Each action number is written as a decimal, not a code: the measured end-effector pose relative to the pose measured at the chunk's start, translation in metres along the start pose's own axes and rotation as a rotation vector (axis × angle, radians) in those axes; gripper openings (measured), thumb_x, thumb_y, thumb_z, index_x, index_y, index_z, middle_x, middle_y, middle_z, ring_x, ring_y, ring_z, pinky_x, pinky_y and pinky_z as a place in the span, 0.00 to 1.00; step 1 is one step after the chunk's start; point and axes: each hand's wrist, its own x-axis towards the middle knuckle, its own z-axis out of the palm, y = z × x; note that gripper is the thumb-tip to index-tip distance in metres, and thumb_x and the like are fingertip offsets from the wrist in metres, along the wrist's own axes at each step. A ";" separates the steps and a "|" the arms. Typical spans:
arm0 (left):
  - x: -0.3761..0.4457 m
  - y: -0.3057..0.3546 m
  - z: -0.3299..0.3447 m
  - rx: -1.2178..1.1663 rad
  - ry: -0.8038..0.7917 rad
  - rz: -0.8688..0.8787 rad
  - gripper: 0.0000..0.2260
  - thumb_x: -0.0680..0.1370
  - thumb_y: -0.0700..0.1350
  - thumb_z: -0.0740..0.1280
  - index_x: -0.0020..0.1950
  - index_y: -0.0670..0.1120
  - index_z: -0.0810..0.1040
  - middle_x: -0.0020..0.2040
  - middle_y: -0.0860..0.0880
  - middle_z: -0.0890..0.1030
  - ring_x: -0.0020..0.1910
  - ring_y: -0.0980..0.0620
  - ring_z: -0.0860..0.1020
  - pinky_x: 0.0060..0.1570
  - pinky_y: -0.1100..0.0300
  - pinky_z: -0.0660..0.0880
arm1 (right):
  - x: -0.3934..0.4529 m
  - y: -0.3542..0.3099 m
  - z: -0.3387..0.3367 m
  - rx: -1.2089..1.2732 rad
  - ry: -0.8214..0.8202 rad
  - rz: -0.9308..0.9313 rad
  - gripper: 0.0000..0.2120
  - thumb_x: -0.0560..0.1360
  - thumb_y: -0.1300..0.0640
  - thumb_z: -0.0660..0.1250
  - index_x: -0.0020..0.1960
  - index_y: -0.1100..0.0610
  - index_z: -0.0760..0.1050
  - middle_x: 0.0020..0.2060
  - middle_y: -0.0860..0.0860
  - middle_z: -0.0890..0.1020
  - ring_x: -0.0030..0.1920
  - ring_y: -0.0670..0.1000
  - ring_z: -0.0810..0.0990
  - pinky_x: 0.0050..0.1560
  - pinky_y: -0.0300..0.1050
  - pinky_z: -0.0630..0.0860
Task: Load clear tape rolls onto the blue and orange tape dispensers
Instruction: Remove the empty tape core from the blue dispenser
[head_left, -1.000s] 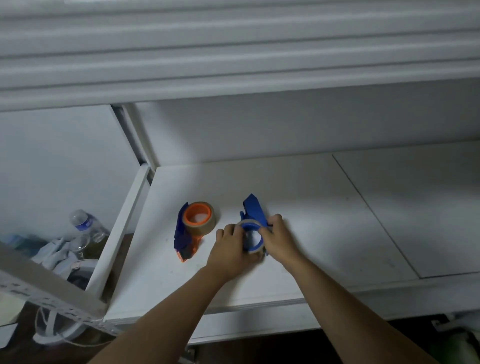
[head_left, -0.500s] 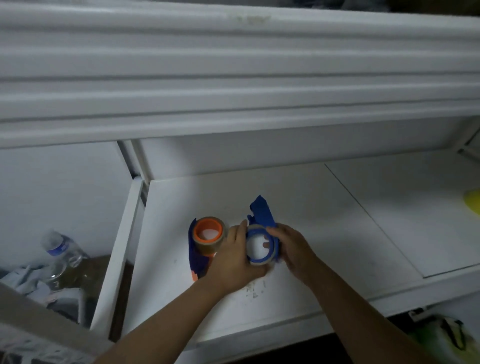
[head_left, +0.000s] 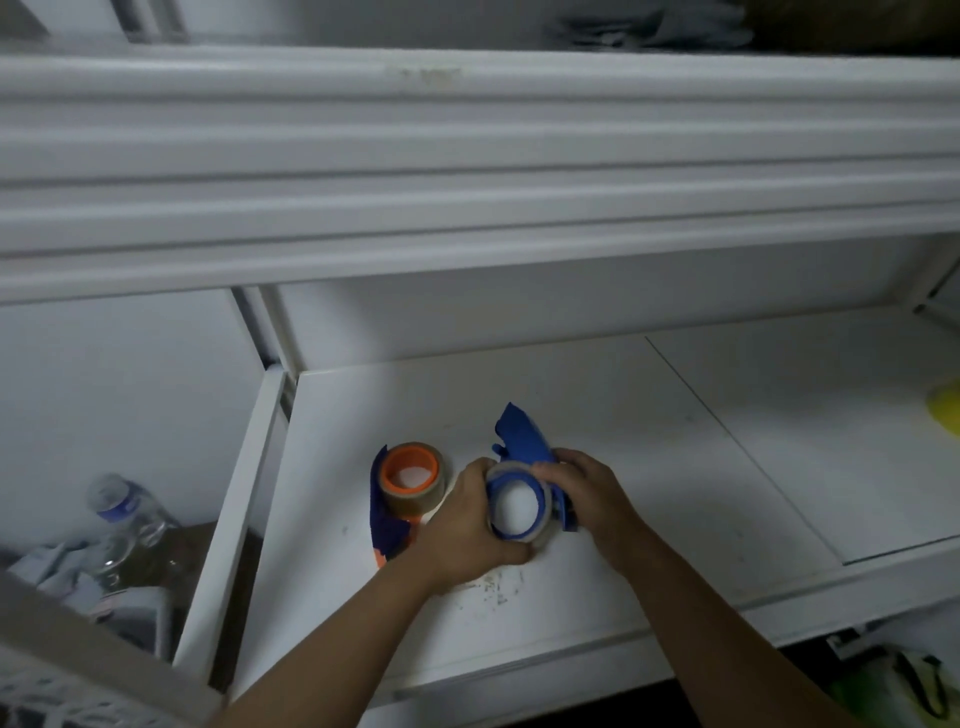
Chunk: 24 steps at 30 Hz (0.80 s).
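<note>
Landmark taken: the white shelf board (head_left: 597, 415).

Blue tape dispenser (head_left: 522, 441) is held just above the shelf board, near its front half, left of the seam line (head_left: 727, 441) that runs across the board. A tape roll (head_left: 545, 512) is seated on the dispenser's blue hub; its round opening is turned up toward the camera.

Left hand (head_left: 462, 535) is curled round the left and lower side of that roll, fingers wrapped under it, thumb laid along the rim. Right hand (head_left: 587, 493) is closed over the dispenser body on the roll's right side, fingertips (head_left: 543, 470) pressed on the roll's upper edge. Both hands are in contact with the same assembly; neither is spread.

Orange tape dispenser (head_left: 387, 514) lies on the shelf board, just beside the left hand, toward the board's left edge. A brownish tape roll (head_left: 415, 496) is carried on its orange hub. Whether the left hand touches it cannot be told.

Dark scuff marks (head_left: 493, 587) are noted on the board, below the hands. A yellow object (head_left: 945, 410) is partly seen at the board's far right, well apart. A plastic bottle (head_left: 124, 514) with a blue label is seen lower down, beyond the board's left edge.
</note>
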 end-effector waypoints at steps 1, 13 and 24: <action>0.000 0.002 0.000 -0.019 -0.022 -0.015 0.37 0.62 0.50 0.80 0.63 0.55 0.61 0.58 0.58 0.72 0.55 0.62 0.75 0.51 0.68 0.75 | 0.001 -0.001 -0.003 0.007 0.012 0.002 0.07 0.73 0.59 0.71 0.51 0.56 0.78 0.41 0.51 0.84 0.41 0.52 0.83 0.38 0.41 0.78; 0.002 0.007 0.000 0.136 -0.002 -0.184 0.40 0.57 0.61 0.79 0.62 0.54 0.62 0.59 0.57 0.70 0.55 0.57 0.75 0.54 0.57 0.77 | 0.021 0.017 -0.044 0.134 0.297 0.173 0.11 0.74 0.53 0.69 0.37 0.59 0.77 0.31 0.52 0.79 0.33 0.51 0.77 0.38 0.47 0.72; 0.018 0.002 0.018 0.414 0.156 -0.262 0.50 0.65 0.69 0.68 0.75 0.40 0.56 0.70 0.44 0.68 0.68 0.46 0.68 0.68 0.54 0.65 | 0.016 0.026 -0.048 0.380 0.505 0.230 0.10 0.74 0.50 0.69 0.42 0.58 0.79 0.39 0.55 0.81 0.43 0.55 0.79 0.56 0.58 0.76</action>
